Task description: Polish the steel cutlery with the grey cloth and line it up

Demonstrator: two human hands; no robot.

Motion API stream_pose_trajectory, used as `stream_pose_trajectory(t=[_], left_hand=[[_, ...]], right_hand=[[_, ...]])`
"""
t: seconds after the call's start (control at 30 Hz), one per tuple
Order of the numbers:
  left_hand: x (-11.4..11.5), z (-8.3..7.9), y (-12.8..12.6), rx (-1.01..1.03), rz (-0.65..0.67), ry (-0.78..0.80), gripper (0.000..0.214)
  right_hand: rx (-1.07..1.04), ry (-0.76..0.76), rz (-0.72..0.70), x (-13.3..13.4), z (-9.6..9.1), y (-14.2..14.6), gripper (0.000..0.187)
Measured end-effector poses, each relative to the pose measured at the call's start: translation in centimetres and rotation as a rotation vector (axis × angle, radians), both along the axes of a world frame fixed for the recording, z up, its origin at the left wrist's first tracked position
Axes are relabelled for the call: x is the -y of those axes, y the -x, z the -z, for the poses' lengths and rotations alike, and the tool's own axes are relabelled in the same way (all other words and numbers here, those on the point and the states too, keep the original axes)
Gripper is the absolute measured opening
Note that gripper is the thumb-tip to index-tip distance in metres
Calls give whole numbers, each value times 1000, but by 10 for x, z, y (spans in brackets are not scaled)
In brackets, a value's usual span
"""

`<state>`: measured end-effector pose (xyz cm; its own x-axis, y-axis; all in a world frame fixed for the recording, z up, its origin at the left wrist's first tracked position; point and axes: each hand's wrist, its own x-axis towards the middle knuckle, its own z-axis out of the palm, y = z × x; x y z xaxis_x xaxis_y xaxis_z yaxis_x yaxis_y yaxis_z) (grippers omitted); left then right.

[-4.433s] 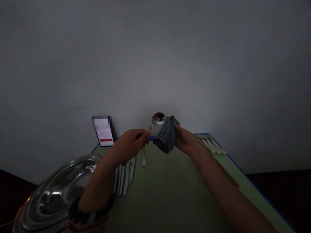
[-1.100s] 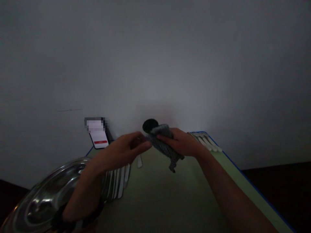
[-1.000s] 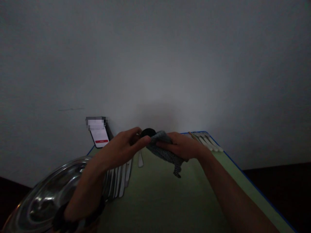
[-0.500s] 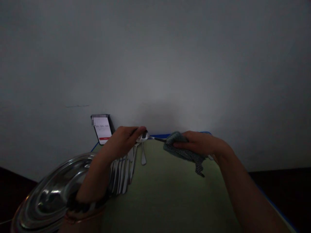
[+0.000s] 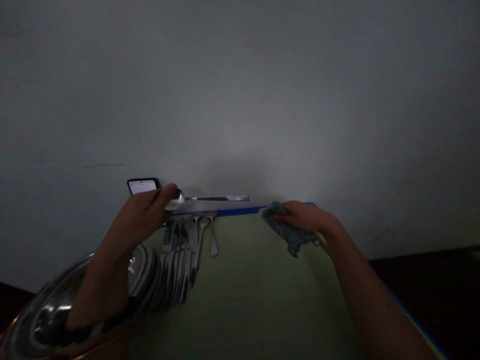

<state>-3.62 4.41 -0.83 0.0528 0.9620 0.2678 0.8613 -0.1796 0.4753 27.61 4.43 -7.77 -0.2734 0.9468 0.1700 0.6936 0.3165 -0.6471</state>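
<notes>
My left hand [image 5: 144, 212] is closed on the bowl end of a metal spoon [image 5: 217, 198], whose handle points right, level above the table's far edge. My right hand [image 5: 305, 215] grips a grey-green patterned cloth [image 5: 285, 231] near the far right corner; part of it hangs below the fingers. Handle and cloth are apart. Below and right of my left hand, a row of knives [image 5: 176, 265] lies side by side on the table, with several spoons [image 5: 213, 235] at its right end.
A large shiny metal basin [image 5: 48, 315] stands at the left, partly behind my left forearm. A phone [image 5: 143, 185] leans on the grey wall [image 5: 240, 100] behind my left hand. The pale green tabletop [image 5: 255, 295] has a blue edge [image 5: 242, 211].
My left hand has moved left and slightly up with the spoon, drawing its handle out of the cloth. My right hand still holds the cloth, nearly in place. The view has shifted slightly.
</notes>
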Motion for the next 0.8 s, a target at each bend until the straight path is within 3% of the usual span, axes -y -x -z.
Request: stream_pose_trajectory(t=[0.07,0.17,0.2,0.33,0.4,0.47,0.57,0.63,0.73,0.8], left_hand=[[0,0,-3,1,25,-4,48],[-1,4,-18,-34,164,-24,44],[-2,6,-24,-46,212,-33,42],[-5,15,-39,-78,395,-57,40],[-6,21,-45,-95,501,-53,39],[-7,27,-53,-105,596,-25,39],[-8,41,-71,-121,663,-14,38],[-6,51,-83,-172,640,-6,41],[-3,69,-94,-278,523,124,52],[0,80,-97,-358,528,241,67]], right_hand=[[74,-16,12,1,7,7,19],[78,146,-208,8,17,27,15],[50,202,-267,12,19,31,25],[-239,398,-346,28,23,25,72],[-423,571,-463,38,21,13,79],[-557,667,-538,48,20,6,72],[-587,590,-388,59,22,4,48],[-502,479,-220,62,25,3,43],[-202,187,62,58,30,-7,40],[124,35,269,51,33,-18,37]])
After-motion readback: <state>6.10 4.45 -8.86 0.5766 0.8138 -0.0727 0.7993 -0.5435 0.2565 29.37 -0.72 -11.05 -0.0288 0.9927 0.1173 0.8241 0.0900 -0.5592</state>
